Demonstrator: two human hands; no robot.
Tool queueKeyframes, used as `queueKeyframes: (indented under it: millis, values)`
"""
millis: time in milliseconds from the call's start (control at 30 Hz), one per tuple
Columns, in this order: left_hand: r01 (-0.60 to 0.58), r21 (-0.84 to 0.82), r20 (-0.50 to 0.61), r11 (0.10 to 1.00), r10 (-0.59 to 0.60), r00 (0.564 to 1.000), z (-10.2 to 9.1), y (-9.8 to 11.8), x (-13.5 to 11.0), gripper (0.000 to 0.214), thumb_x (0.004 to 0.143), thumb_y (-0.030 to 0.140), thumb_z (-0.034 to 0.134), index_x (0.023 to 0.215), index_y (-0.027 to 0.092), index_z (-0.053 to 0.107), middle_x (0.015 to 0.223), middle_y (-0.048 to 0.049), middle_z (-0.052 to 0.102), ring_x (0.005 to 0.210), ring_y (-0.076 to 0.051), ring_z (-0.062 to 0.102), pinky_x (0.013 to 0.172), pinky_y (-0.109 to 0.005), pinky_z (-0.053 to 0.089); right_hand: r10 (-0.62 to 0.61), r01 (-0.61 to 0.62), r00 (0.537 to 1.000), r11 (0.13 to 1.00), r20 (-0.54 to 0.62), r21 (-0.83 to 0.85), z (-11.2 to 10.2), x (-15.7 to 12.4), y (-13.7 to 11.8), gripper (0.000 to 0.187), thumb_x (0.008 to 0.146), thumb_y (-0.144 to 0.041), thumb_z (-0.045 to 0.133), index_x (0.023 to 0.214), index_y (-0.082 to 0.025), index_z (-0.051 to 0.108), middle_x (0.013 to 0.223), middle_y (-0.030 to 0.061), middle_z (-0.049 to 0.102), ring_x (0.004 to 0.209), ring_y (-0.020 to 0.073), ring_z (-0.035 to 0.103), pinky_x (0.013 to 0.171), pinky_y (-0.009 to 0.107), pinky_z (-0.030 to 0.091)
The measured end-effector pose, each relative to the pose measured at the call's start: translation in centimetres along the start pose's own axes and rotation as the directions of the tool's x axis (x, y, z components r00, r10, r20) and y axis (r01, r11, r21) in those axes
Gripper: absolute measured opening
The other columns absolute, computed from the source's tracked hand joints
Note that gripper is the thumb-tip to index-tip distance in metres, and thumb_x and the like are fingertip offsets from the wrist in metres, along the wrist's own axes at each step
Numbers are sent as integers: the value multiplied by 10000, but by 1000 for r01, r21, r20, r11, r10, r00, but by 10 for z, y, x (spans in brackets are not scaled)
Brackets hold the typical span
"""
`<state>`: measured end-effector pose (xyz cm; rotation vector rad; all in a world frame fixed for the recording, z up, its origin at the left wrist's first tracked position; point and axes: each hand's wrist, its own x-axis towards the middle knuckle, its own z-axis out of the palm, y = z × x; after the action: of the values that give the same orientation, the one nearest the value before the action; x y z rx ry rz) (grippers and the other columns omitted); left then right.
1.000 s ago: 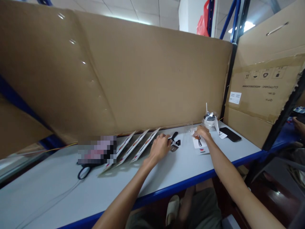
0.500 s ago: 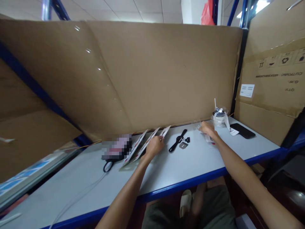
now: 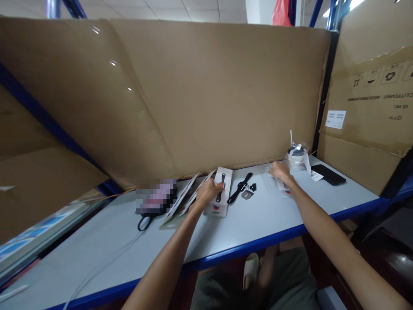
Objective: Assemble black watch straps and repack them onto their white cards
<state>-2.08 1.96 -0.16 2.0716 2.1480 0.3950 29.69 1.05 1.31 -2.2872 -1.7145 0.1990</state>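
Note:
My left hand (image 3: pixel 209 191) is closed around the left edge of a white printed box (image 3: pixel 226 181), which leans with its front toward me and shows a picture of a black tool. To its left, other thin white printed packs (image 3: pixel 183 199) lean in a row. My right hand (image 3: pixel 279 170) is closed at the back right on a clear plastic bag (image 3: pixel 267 170). Below that hand a white printed piece (image 3: pixel 284 187) with a red mark partly shows. Between my hands lie a black long-handled tool (image 3: pixel 240 188), a small black part (image 3: pixel 253 187) and a grey flat plate (image 3: pixel 248 195).
A wrapped cup with a straw (image 3: pixel 296 157) stands at the back right, beside a black phone (image 3: pixel 328 175). A partly blurred pouch with a black loop (image 3: pixel 145 222) lies left. Cardboard (image 3: pixel 226 94) walls the back, and a blue edge (image 3: pixel 258 244) borders the table's front.
The white box in my left hand has turned from edge-on to face me, apart from the other packs. My right hand has barely moved. The view has tilted slightly.

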Motion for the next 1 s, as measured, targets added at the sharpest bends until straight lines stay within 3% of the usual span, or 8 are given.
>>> queueKeyframes:
  millis: [300, 467, 567, 633, 767, 867, 933, 1000]
  values:
    - [58, -375, -42, 925, -80, 996, 19, -12, 9, 177, 806, 324, 671, 715, 177, 633, 645, -43, 649, 664, -207, 630, 573, -288, 412, -26, 25, 999, 998, -26, -49, -1, -5, -5, 343, 953, -224, 621, 1238, -105, 769, 1277, 252, 729, 1218, 338, 704, 891, 322, 531]
    - [67, -721, -104, 690, -203, 974, 27, -11, 9, 176, 721, 220, 686, 590, 188, 573, 519, 8, 527, 571, -157, 516, 528, -251, 355, -26, 26, 1000, 998, -12, -52, -1, -6, -4, 344, 972, -290, 630, 1231, -114, 771, 1270, 251, 732, 1228, 343, 697, 906, 340, 521]
    - [45, -808, -129, 587, -251, 959, 23, -7, 7, 195, 703, 205, 704, 580, 192, 552, 526, 12, 549, 539, -137, 501, 520, -237, 360, -21, 18, 997, 999, -71, -48, -5, -10, -5, 364, 1006, -362, 598, 1195, -108, 778, 1256, 264, 730, 1219, 346, 696, 931, 361, 511]
    - [17, -894, -111, 448, -256, 960, 17, -2, 3, 168, 686, 218, 751, 650, 190, 589, 554, 18, 594, 518, -135, 525, 504, -226, 369, -29, 26, 980, 999, -196, -20, -9, -15, -11, 351, 1025, -349, 560, 1169, -115, 779, 1212, 258, 743, 1176, 330, 710, 923, 356, 504]
    - [149, -988, 154, -46, -140, 978, 4, 14, -9, 182, 732, 265, 798, 808, 155, 675, 567, -4, 643, 428, -144, 554, 455, -234, 387, -192, 276, 919, 937, -344, 215, -9, -33, -41, 281, 1019, -339, 545, 1006, -181, 777, 974, 133, 792, 966, 249, 736, 804, 298, 499]
    - [260, -910, 286, -323, -37, 957, 0, 26, -16, 170, 858, 306, 701, 840, 138, 678, 566, -18, 646, 397, -151, 564, 470, -258, 451, -410, 434, 894, 691, -181, 579, 5, -52, -69, 371, 1026, -406, 507, 828, -173, 718, 697, 45, 713, 647, 164, 662, 610, 244, 466]
    - [231, -863, 267, -450, -17, 964, 1, 30, -18, 202, 919, 326, 628, 850, 141, 673, 604, -31, 672, 441, -166, 610, 519, -278, 504, -524, 336, 852, 515, -21, 789, 17, -64, -83, 449, 1040, -478, 460, 812, -166, 688, 623, 18, 648, 500, 121, 577, 481, 223, 407]
    - [197, -812, 241, -549, -9, 970, 5, 29, -16, 248, 951, 361, 587, 866, 146, 677, 643, -44, 694, 505, -189, 655, 577, -302, 543, -593, 233, 802, 416, 69, 879, 27, -73, -91, 457, 1019, -537, 492, 816, -169, 671, 621, 4, 619, 441, 98, 540, 396, 209, 345]
